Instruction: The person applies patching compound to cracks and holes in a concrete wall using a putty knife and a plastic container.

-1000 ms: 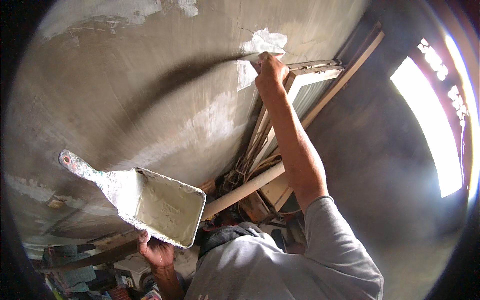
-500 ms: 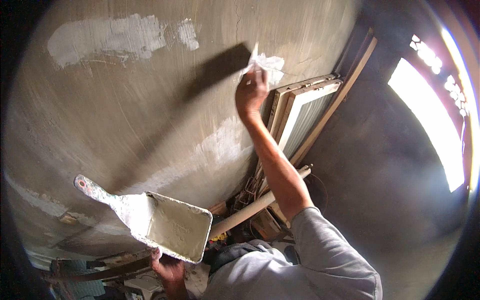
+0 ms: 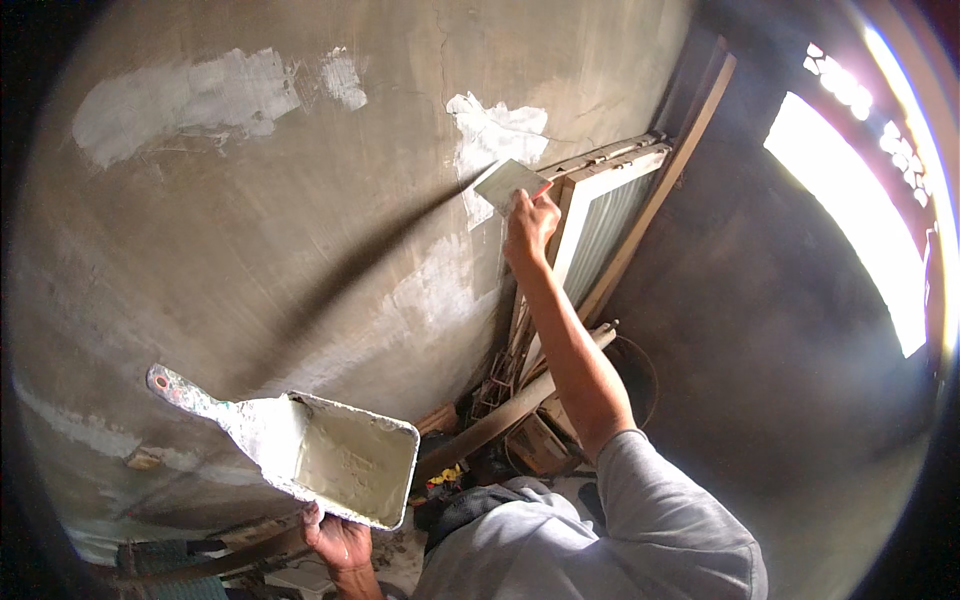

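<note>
The right hand (image 3: 530, 228) has moved since the earlier frame, toward about five o'clock relative to the wall; the flat blade (image 3: 508, 182) in it, earlier seen nearly edge-on, now shows its broad face.

Nearest, the left hand (image 3: 338, 542) supports a white-crusted tray (image 3: 412, 468) from its lower edge, grip engaged, thumb visible against the side. Pale paste (image 3: 355, 462) lies inside. The long axis runs roughly ten to four o'clock, with a paint-spotted handle (image 3: 187, 394) at the ten o'clock end; whether it belongs to a separate scraper cannot be determined.

Farther out, the right grip is closed around the blade near its reddish edge. From this grip, the white patch (image 3: 500, 128) on the wall (image 3: 390, 210) lies between eleven and twelve o'clock, just beside; the tray lies at seven, well apart. The right hand is the nearer to the patch. The blade overlaps the patch's lower part in view; contact is unconfirmed.

Beyond, a framed pane (image 3: 612, 232) stands at about two o'clock from the right hand.
</note>
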